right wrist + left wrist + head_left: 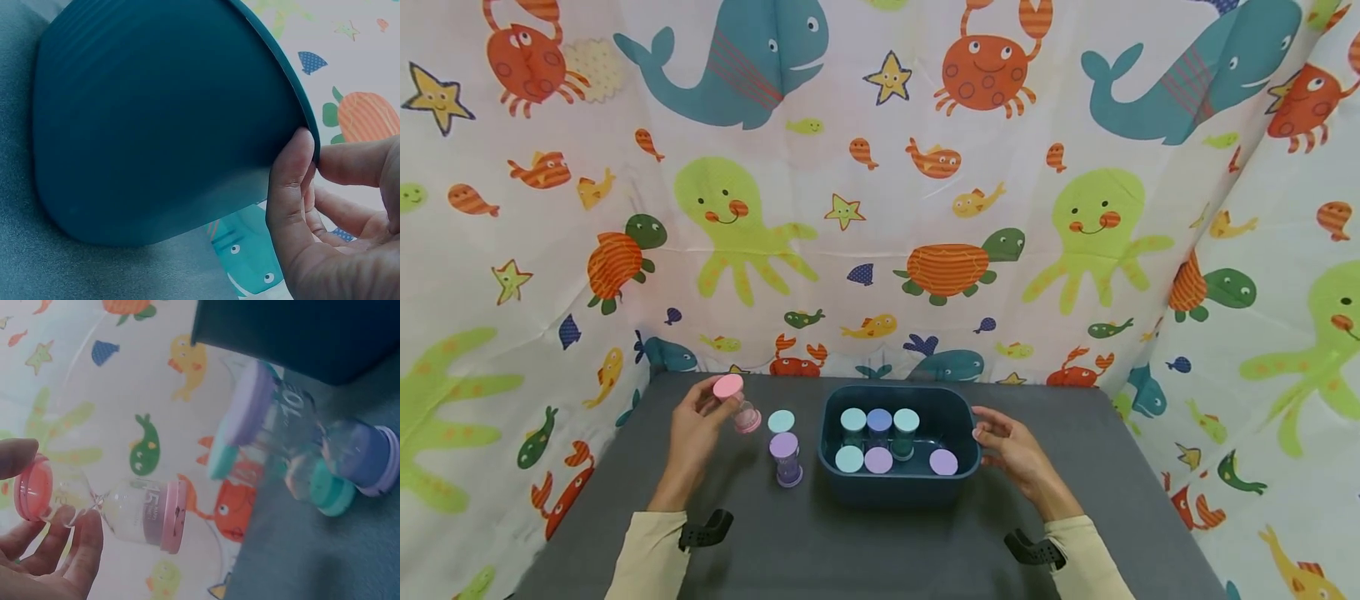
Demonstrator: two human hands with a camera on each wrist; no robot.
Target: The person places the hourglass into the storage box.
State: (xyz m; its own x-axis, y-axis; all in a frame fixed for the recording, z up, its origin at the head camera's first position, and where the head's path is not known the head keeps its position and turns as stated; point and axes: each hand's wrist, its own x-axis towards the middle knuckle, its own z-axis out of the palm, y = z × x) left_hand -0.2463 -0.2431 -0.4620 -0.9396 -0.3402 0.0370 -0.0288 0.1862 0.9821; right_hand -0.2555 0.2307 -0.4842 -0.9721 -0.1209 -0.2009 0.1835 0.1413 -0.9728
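Far left: left hand (694,429), black wristband (706,530) below it, grasps the pink sand timer (727,387) by one capped end. Timer is tilted and held clear of the surface (752,558); the left wrist view shows a "15" marking and sand at the far end.

Next: teal-capped timer (781,422), upright on the surface, with a purple timer (786,457) upright just in front of it; "10" legible on the purple one.

Centre: dark blue bin (895,493) with six timers inside. Back row, left to right: teal cap (853,418), blue-violet cap (879,419), teal cap. Front row: pale teal cap (849,458), lilac cap (878,460), then, set apart near the right end, a second lilac cap.

Far right: right hand (1018,457) pinches the bin's right-end rim.
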